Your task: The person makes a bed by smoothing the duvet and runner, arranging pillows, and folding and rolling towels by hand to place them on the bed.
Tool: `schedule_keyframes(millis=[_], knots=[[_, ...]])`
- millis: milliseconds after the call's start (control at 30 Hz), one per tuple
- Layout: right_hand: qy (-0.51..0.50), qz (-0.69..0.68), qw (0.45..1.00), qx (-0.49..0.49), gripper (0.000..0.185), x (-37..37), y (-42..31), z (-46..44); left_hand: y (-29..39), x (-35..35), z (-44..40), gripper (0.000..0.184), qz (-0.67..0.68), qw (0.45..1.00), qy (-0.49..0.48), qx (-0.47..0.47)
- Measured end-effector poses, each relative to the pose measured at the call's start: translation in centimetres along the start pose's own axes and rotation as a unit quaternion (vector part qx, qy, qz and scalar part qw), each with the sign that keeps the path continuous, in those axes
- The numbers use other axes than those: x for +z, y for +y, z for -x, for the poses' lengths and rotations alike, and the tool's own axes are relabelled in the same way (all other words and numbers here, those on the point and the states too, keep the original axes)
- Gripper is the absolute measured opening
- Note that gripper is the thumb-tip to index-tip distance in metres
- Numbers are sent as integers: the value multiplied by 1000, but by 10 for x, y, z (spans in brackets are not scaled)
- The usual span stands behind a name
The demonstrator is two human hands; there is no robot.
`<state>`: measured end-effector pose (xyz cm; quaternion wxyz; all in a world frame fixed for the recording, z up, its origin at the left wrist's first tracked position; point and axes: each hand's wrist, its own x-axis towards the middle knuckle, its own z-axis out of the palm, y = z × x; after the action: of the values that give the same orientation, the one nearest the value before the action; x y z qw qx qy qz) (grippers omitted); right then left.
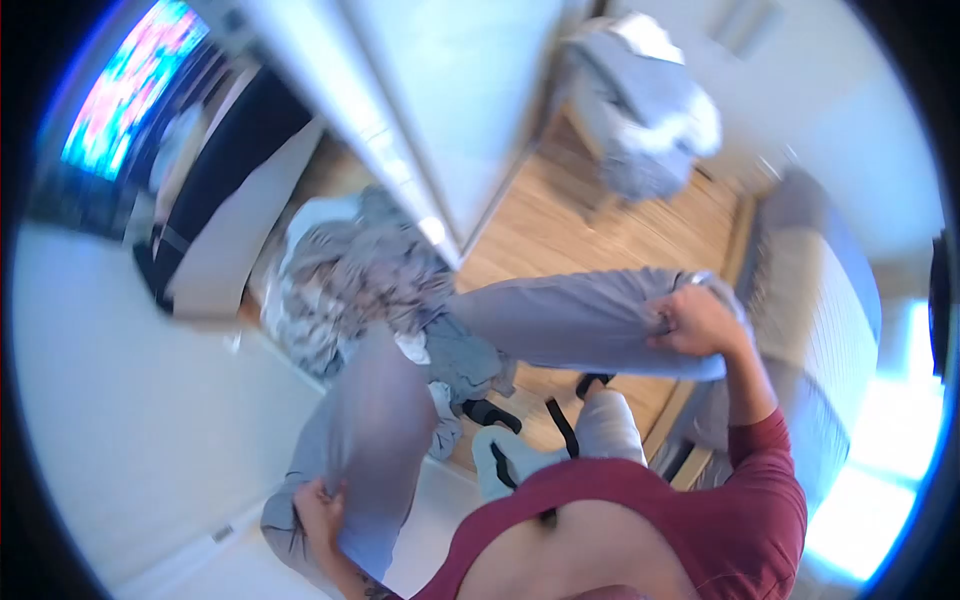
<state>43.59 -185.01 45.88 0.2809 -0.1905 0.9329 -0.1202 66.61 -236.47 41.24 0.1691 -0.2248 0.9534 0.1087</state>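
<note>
My left hand [320, 512], low on the left, is closed on the edge of a long grey length of cloth [380, 430]. My right hand [697, 320], out to the right, grips the wide end of another grey length [570, 318]. Together they look like the two legs of grey trousers, spread apart; whether they join cannot be made out. Motion blurs the left length. Below and beyond them a heap of crumpled grey and white laundry [360, 270] lies on the floor.
A white door or panel edge [440, 110] juts in from the top. Behind it stands a stack of grey and white cloth [645, 110]. A padded grey and beige sofa [800, 290] is at right, a lit screen [135, 85] at upper left. My feet are on the wood floor [545, 215].
</note>
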Motion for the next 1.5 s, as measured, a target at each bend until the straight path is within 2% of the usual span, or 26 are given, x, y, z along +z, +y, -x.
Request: schedule_keyframes(millis=[67, 133, 200, 233, 300, 367, 433, 467, 500, 567, 600, 633, 700, 733, 767, 933, 1067, 1100, 1167, 1200, 1267, 1300, 1367, 1400, 1467, 1500], knots=[[77, -5, 994, 79, 26, -34, 40, 83, 79, -12, -5, 34, -7, 996, -26, 86], [142, -6, 977, 158, 24, -59, 87, 156, 167, -11, -11, 29, -42, 962, -25, 267], [227, -29, 947, 227, 23, -78, 133, 214, 260, -13, -29, 28, -53, 953, -48, 295], [230, -39, 942, 242, 23, -79, 158, 251, 304, -12, -23, 27, -55, 950, -76, 298], [358, -4, 878, 317, 23, -95, 213, 311, 399, -21, -29, 27, -80, 927, -56, 363], [403, -31, 815, 416, 25, -113, 251, 357, 489, -22, -34, 27, -98, 899, -40, 424], [511, -39, 730, 452, 35, -110, 318, 397, 596, -36, -42, 30, -80, 868, 1, 490], [547, -60, 706, 446, 39, -107, 348, 418, 639, -43, -50, 30, -89, 857, -4, 507], [584, -78, 679, 438, 43, -108, 370, 431, 680, -48, -58, 31, -33, 838, 19, 544], [579, -114, 640, 492, 46, -127, 400, 456, 759, -54, -68, 33, 21, 806, 30, 591], [573, -100, 619, 527, 48, -130, 423, 470, 803, -57, -75, 31, 105, 796, 39, 595], [606, -90, 599, 516, 50, -124, 442, 489, 845, -57, -86, 29, 191, 780, 47, 594], [501, 62, 568, 651, 55, -135, 450, 506, 917, -53, -103, 23, 202, 777, 47, 595], [549, 3, 524, 651, 56, -134, 458, 509, 962, -51, -102, 21, 250, 753, 58, 606], [548, 3, 507, 666, 56, -145, 462, 503, 1018, -47, -105, 20, 305, 723, 67, 617], [599, 37, 393, 697, 32, -243, 481, 450, 1264, -17, -74, 19, 483, 595, -109, 633], [596, 121, 276, 744, 23, -255, 517, 440, 1422, 21, -7, 22, 542, 506, -178, 647], [571, 136, 245, 771, 23, -260, 528, 437, 1462, 34, 2, 22, 537, 503, -189, 650], [540, 172, 241, 788, 28, -261, 560, 438, 1538, 66, 22, 24, 540, 490, -163, 664], [544, 174, 216, 792, 29, -262, 576, 434, 1569, 79, 30, 24, 542, 485, -171, 665], [543, 175, 180, 802, 31, -275, 618, 433, 1637, 95, 44, 29, 568, 448, -267, 636], [542, 163, 166, 808, 32, -277, 639, 436, 1667, 95, 53, 29, 567, 452, -274, 631], [534, 141, 147, 821, 34, -264, 663, 433, 1688, 82, 66, 31, 529, 474, -223, 668], [525, 127, 147, 829, 36, -266, 691, 439, 1724, 91, 76, 31, 521, 486, -227, 664], [516, 90, 140, 841, 40, -262, 700, 457, 1752, 87, 104, 35, 489, 490, -147, 707], [512, 58, 138, 846, 43, -255, 690, 474, 1752, 84, 119, 35, 481, 495, -143, 709]])
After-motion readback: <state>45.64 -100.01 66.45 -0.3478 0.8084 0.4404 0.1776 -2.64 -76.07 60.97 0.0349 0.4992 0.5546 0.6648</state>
